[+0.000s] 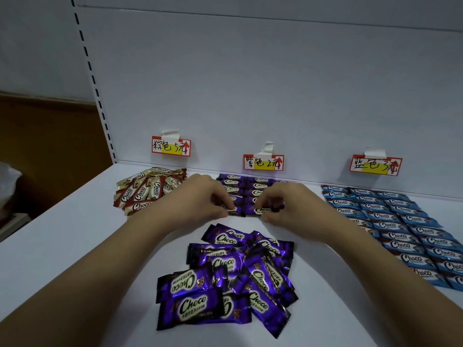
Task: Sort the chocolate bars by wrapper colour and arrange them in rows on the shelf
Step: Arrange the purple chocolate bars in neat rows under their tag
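Three red-and-yellow paper price labels [171, 146] hang on the back wall. There are two bare hands [200, 196], and three colour groups of foil-wrapped chocolate bars: purple [226, 274], blue [400, 226], brown-and-gold [147, 190]. The bars overlap too much for an exact count.

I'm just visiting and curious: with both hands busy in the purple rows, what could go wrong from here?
Two risks stand out. The forearms stretch over the loose purple pile, so pulling back might scatter it. The left hand sits close to the unsorted brown heap, and the right hand works amid the purple rows; a nudge could skew them.
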`<act>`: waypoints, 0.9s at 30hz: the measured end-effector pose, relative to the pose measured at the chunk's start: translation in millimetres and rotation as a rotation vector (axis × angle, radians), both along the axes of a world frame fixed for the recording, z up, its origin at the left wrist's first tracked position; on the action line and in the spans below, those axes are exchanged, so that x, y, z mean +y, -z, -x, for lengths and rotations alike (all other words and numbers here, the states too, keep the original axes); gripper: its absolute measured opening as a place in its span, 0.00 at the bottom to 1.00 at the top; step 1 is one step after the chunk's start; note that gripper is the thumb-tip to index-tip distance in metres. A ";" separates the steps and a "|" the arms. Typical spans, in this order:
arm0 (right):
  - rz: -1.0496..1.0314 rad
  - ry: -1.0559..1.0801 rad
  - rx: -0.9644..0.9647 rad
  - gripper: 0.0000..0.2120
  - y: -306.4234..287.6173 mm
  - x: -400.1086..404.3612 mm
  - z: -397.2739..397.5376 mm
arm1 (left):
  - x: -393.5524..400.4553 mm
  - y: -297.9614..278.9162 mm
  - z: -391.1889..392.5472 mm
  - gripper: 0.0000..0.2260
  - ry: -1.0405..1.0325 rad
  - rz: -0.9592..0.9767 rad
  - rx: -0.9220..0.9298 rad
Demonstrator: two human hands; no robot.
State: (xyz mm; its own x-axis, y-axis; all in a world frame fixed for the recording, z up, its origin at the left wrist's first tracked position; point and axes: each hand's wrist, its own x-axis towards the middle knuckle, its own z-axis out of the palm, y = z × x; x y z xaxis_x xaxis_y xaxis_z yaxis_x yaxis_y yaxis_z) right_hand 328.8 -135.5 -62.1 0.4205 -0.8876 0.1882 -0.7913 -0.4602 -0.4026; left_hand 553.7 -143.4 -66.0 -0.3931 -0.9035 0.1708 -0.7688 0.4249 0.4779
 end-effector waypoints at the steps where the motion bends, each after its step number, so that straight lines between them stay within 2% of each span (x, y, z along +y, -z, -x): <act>1: 0.001 -0.005 0.009 0.07 0.7 -0.1 -0.8 | -0.6 0.6 0.2 0.07 -0.002 0.007 0.000; 12: 0.031 0.001 0.055 0.07 4.0 -4.0 -3.9 | -3.0 1.5 -1.1 0.07 -0.004 0.008 0.002; 18: 0.011 -0.022 -0.046 0.05 -9.0 2.7 -0.5 | 3.2 -8.9 -5.2 0.06 0.031 0.001 0.064; 22: -0.163 -0.090 -0.156 0.03 -20.6 10.7 4.6 | 17.7 -25.5 -9.7 0.03 0.122 -0.150 0.106; 27: -0.350 -0.140 -0.011 0.04 -25.7 21.1 2.8 | 27.1 -30.5 -14.9 0.07 0.162 -0.377 -0.021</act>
